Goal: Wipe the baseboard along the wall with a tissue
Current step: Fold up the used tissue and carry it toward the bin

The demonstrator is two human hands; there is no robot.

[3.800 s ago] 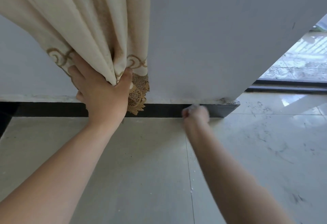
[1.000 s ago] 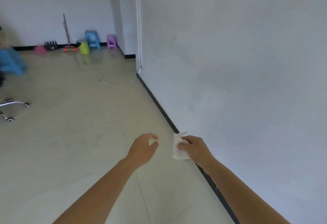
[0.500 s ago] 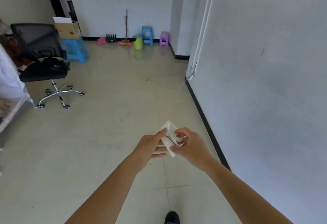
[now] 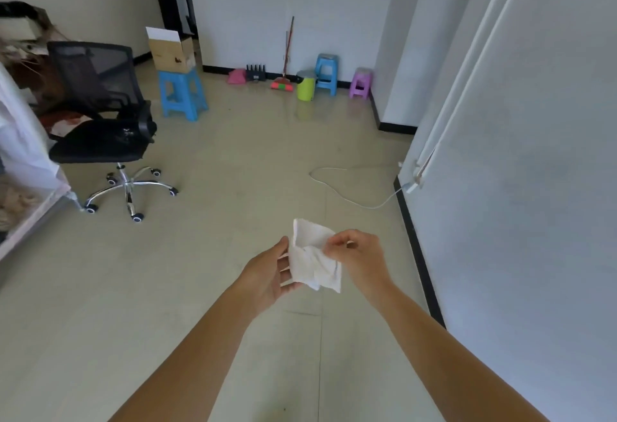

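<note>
A crumpled white tissue (image 4: 312,259) is held up in front of me, above the floor. My left hand (image 4: 268,271) supports its left edge with the fingers behind it. My right hand (image 4: 359,256) pinches its upper right part between thumb and fingers. The black baseboard (image 4: 419,254) runs along the foot of the grey wall (image 4: 521,204) on the right, about a hand's width to the right of my right hand and lower down. Neither hand touches it.
A white cable (image 4: 347,194) loops over the beige tiled floor (image 4: 200,271) to a plug at the wall. A black office chair (image 4: 103,128) stands at the left. Blue stools (image 4: 182,94), a purple stool (image 4: 360,83), a green bin (image 4: 306,85) and a broom (image 4: 285,64) line the far wall.
I have left the curtain and turned to look down the room. The tissue went from my right hand alone to both hands, and it is now more spread out.
</note>
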